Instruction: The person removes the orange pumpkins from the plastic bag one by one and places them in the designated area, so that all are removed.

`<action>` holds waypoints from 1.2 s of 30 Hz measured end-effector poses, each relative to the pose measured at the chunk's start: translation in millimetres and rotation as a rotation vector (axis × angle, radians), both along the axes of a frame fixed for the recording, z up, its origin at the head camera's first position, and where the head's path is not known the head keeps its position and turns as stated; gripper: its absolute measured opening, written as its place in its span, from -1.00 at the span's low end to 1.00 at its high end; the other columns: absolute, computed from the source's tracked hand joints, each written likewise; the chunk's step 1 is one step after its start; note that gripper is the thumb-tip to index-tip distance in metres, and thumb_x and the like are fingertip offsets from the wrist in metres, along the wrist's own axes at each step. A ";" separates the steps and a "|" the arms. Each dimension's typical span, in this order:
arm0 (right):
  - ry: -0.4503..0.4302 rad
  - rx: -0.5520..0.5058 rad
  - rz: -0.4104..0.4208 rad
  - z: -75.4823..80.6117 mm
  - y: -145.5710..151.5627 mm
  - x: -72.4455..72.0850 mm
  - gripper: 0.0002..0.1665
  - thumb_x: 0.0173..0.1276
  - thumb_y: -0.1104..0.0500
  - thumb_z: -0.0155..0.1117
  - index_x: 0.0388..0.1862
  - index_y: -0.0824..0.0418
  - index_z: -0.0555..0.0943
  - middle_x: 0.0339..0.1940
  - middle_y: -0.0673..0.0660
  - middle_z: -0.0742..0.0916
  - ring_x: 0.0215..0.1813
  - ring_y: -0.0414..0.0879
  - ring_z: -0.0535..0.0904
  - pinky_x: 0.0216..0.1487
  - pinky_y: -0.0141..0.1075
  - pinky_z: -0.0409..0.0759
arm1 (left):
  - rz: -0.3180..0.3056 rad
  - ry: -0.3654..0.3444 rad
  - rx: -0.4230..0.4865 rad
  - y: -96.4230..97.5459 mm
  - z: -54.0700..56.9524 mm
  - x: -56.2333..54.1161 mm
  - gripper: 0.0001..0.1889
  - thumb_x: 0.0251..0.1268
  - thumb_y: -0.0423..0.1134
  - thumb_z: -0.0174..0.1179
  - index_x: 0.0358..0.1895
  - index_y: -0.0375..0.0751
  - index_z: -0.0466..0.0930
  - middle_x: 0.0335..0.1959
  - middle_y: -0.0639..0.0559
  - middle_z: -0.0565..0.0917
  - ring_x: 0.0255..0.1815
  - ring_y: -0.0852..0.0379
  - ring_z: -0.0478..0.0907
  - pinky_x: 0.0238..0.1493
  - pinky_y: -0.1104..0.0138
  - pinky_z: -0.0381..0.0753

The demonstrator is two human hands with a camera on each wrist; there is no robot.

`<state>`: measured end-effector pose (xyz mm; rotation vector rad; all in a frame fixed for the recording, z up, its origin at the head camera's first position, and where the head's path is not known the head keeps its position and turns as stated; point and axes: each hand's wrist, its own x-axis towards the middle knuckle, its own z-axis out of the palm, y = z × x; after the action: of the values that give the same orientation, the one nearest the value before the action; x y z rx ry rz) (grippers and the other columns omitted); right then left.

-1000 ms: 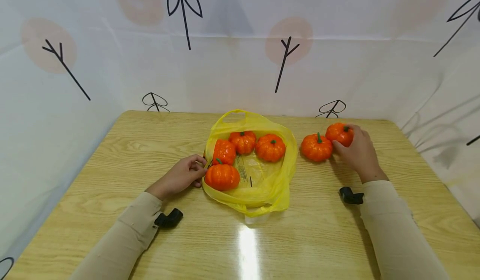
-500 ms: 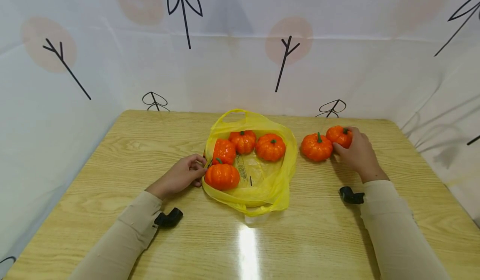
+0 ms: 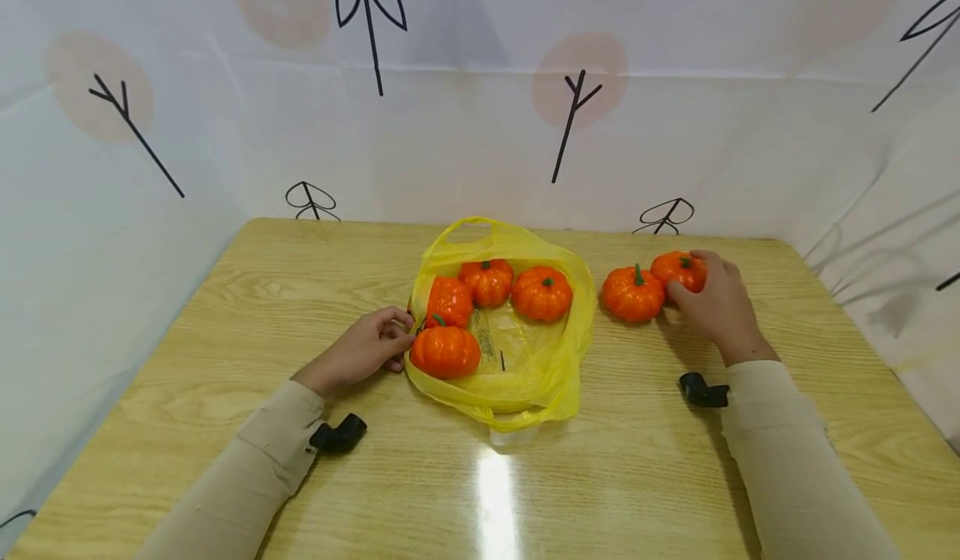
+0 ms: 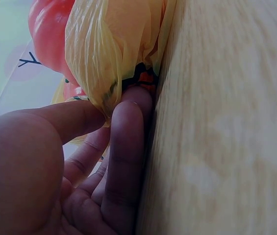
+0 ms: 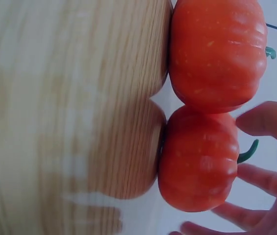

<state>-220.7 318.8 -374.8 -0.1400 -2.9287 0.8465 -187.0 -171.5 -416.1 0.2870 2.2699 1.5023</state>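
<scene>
Nearest, a person's beige sleeves (image 3: 236,468) stretched over the desk (image 3: 408,502). The left hand (image 3: 358,352), fingers bent, pinched the left side of a yellow bag (image 3: 553,383), which lay between the hands. Four pumpkins (image 3: 446,352) sat inside it, along its left and far sides. To the bag's right, a loose pumpkin (image 3: 633,296) touched a farther pumpkin (image 3: 673,268). The right hand (image 3: 714,310) curved around the latter's right side, thumb at its near edge, fingers spread behind; that pumpkin rested on the desk. Beyond hung a patterned backdrop (image 3: 465,143).

Patterned white backdrop (image 3: 465,143), wooden table (image 3: 390,485)
</scene>
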 end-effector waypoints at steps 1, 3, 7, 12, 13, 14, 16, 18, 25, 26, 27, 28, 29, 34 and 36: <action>0.014 -0.004 -0.010 0.3 -0.9 0.1 -0.16 0.51 -0.08 -0.01 0.56 0.38 0.08 0.48 0.62 0.15 0.37 0.58 0.19 0.33 0.44 0.22 | 0.001 0.000 0.000 0.0 -0.1 -0.2 -0.77 0.52 -0.29 0.09 0.11 -0.29 0.41 -0.22 -0.13 0.64 -0.39 0.09 0.59 -0.25 0.29 0.69; 0.048 -0.026 -0.028 0.5 -3.0 0.2 -0.18 0.51 -0.07 -0.01 0.56 0.34 0.11 0.51 0.59 0.13 0.41 0.57 0.15 0.34 0.44 0.21 | 0.003 -0.002 -0.002 0.0 0.0 -0.2 -0.77 0.52 -0.29 0.09 0.11 -0.29 0.42 -0.22 -0.14 0.64 -0.39 0.08 0.60 -0.25 0.30 0.69; 0.139 -0.074 -0.064 2.5 -11.9 2.3 -0.28 0.50 -0.01 -0.01 0.53 0.29 0.21 0.55 0.48 0.16 0.49 0.49 0.06 0.36 0.42 0.20 | 0.002 -0.002 0.002 0.1 0.0 -0.3 -0.77 0.52 -0.29 0.09 0.11 -0.29 0.42 -0.23 -0.13 0.64 -0.39 0.09 0.59 -0.25 0.30 0.69; 0.268 -0.114 -0.096 7.0 -28.1 6.4 -0.41 0.49 0.10 0.01 0.43 0.28 0.34 0.51 0.38 0.26 0.51 0.40 0.07 0.37 0.38 0.24 | -0.003 -0.001 0.007 0.1 0.8 0.0 -0.78 0.52 -0.29 0.10 0.10 -0.29 0.42 -0.23 -0.12 0.65 -0.38 0.09 0.59 -0.26 0.31 0.69; 0.297 -0.123 -0.098 7.8 -31.8 7.2 -0.44 0.48 0.12 0.02 0.40 0.28 0.37 0.50 0.37 0.28 0.52 0.38 0.08 0.37 0.37 0.25 | -0.003 -0.001 0.007 0.1 1.0 0.2 -0.78 0.52 -0.29 0.10 0.10 -0.29 0.42 -0.23 -0.12 0.65 -0.38 0.09 0.59 -0.25 0.31 0.69; 0.324 -0.135 -0.099 8.3 -35.5 7.9 -0.46 0.47 0.13 0.03 0.38 0.29 0.39 0.49 0.35 0.31 0.52 0.36 0.09 0.37 0.34 0.27 | -0.004 0.000 0.008 0.1 1.2 0.1 -0.77 0.52 -0.29 0.10 0.10 -0.29 0.41 -0.23 -0.12 0.65 -0.37 0.09 0.59 -0.25 0.31 0.69; 0.374 -0.152 -0.094 8.7 -42.8 9.3 -0.50 0.46 0.14 0.04 0.32 0.29 0.44 0.47 0.33 0.34 0.51 0.32 0.11 0.35 0.31 0.31 | -0.006 0.001 0.009 -0.1 1.3 -0.1 -0.77 0.53 -0.29 0.09 0.10 -0.30 0.41 -0.21 -0.12 0.64 -0.37 0.09 0.59 -0.24 0.31 0.69; 0.418 -0.162 -0.080 8.7 -49.9 10.6 -0.53 0.45 0.16 0.06 0.28 0.30 0.47 0.44 0.32 0.37 0.49 0.30 0.14 0.33 0.29 0.32 | -0.007 0.002 0.008 -0.3 1.5 -0.1 -0.77 0.53 -0.28 0.09 0.11 -0.30 0.41 -0.20 -0.13 0.64 -0.37 0.09 0.59 -0.24 0.30 0.69; 0.509 -0.168 -0.009 9.7 -69.4 15.5 -0.58 0.42 0.21 0.15 0.21 0.34 0.51 0.38 0.33 0.43 0.44 0.28 0.21 0.33 0.25 0.33 | -0.007 0.006 0.002 -0.3 1.4 0.3 -0.77 0.52 -0.28 0.09 0.10 -0.29 0.41 -0.20 -0.13 0.64 -0.37 0.09 0.60 -0.24 0.30 0.69; 0.508 -0.168 -0.002 10.6 -71.7 16.3 -0.58 0.42 0.22 0.15 0.21 0.34 0.52 0.39 0.33 0.43 0.44 0.28 0.21 0.34 0.25 0.33 | -0.009 0.006 0.005 -0.4 1.3 0.1 -0.77 0.53 -0.28 0.09 0.10 -0.29 0.41 -0.21 -0.13 0.64 -0.37 0.08 0.59 -0.24 0.30 0.69; 0.509 -0.168 0.008 11.1 -73.5 16.9 -0.58 0.41 0.23 0.16 0.21 0.34 0.52 0.39 0.34 0.43 0.44 0.29 0.21 0.35 0.26 0.32 | -0.011 0.006 0.009 -0.5 1.4 0.1 -0.77 0.53 -0.28 0.09 0.10 -0.30 0.41 -0.21 -0.12 0.64 -0.37 0.09 0.59 -0.24 0.31 0.69; 0.513 -0.165 0.019 11.1 -75.1 17.2 -0.58 0.41 0.23 0.16 0.20 0.34 0.52 0.38 0.34 0.43 0.43 0.30 0.22 0.34 0.26 0.32 | -0.013 0.006 0.012 -0.6 1.5 0.0 -0.77 0.53 -0.28 0.09 0.10 -0.30 0.41 -0.21 -0.12 0.64 -0.37 0.09 0.59 -0.24 0.31 0.68; 0.516 -0.165 0.032 11.2 -76.8 17.9 -0.59 0.41 0.23 0.16 0.20 0.34 0.52 0.38 0.34 0.43 0.42 0.31 0.23 0.33 0.26 0.32 | -0.015 0.007 0.015 -0.7 1.6 0.0 -0.77 0.53 -0.28 0.09 0.10 -0.30 0.40 -0.22 -0.12 0.64 -0.37 0.09 0.59 -0.24 0.32 0.68; 0.550 -0.160 0.093 11.2 -84.9 21.2 -0.61 0.41 0.25 0.17 0.18 0.35 0.52 0.35 0.37 0.45 0.38 0.35 0.27 0.27 0.30 0.31 | -0.012 0.005 0.012 -0.3 3.0 0.5 -0.77 0.53 -0.28 0.10 0.11 -0.29 0.40 -0.23 -0.11 0.63 -0.38 0.10 0.58 -0.26 0.32 0.68; 0.558 -0.153 0.113 11.4 -89.1 22.9 -0.61 0.41 0.25 0.18 0.18 0.35 0.52 0.32 0.38 0.47 0.36 0.36 0.29 0.26 0.30 0.31 | -0.013 0.002 0.011 -0.3 2.8 0.7 -0.77 0.53 -0.28 0.09 0.10 -0.29 0.40 -0.24 -0.10 0.63 -0.39 0.09 0.58 -0.26 0.32 0.67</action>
<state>-197.7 229.7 -363.4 0.2193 -2.3686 0.9413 -186.2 -171.7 -413.4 0.3054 2.2579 1.5087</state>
